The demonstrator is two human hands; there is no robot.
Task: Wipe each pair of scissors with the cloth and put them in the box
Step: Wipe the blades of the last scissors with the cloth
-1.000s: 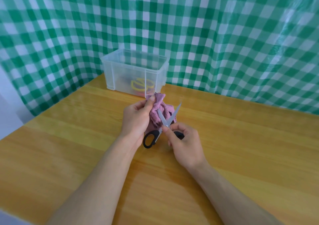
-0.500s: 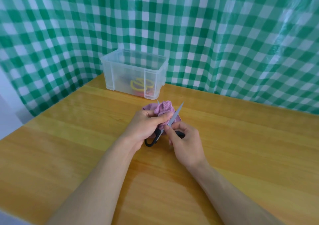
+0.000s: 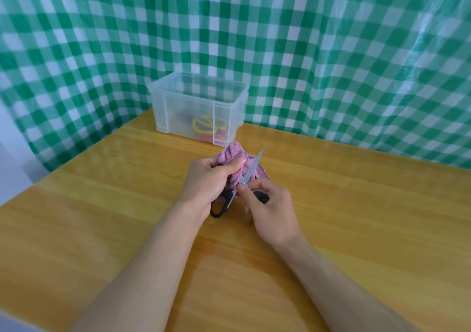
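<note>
Purple cloth (image 3: 232, 153) is bunched in the left hand (image 3: 207, 178), whose grip is clenched round it. The thumb presses a fold of cloth against the near part of the blade.

Scissors (image 3: 251, 167), black-handled with grey blades, are held above the table (image 3: 102, 204) between both hands, at mid-frame. The right hand (image 3: 271, 210) grasps them: thumb and forefinger pinch at the pivot, and the remaining fingers curl over one black handle loop. The second handle loop protrudes at 7 o'clock from the pivot, below the left palm and outside either grip.

One blade runs from the pivot toward 1 o'clock. Its tip is clear of both hands and lies across the cloth's right edge. The other blade is hidden in the cloth, so whether the blades are parted cannot be told. The cloth sits at 11 to 12 o'clock of the right-hand grip, touching the blade.

Box (image 3: 178, 112), clear plastic and open-topped, stands on the table at 11 o'clock from the hands, near them but apart. It stands just before a green-and-white checked sheet (image 3: 318, 51). Through its front wall show yellow loops (image 3: 202, 125) and a red item (image 3: 207, 138) at the bottom, their detail blurred by the plastic. Both forearms enter from 6 o'clock.
</note>
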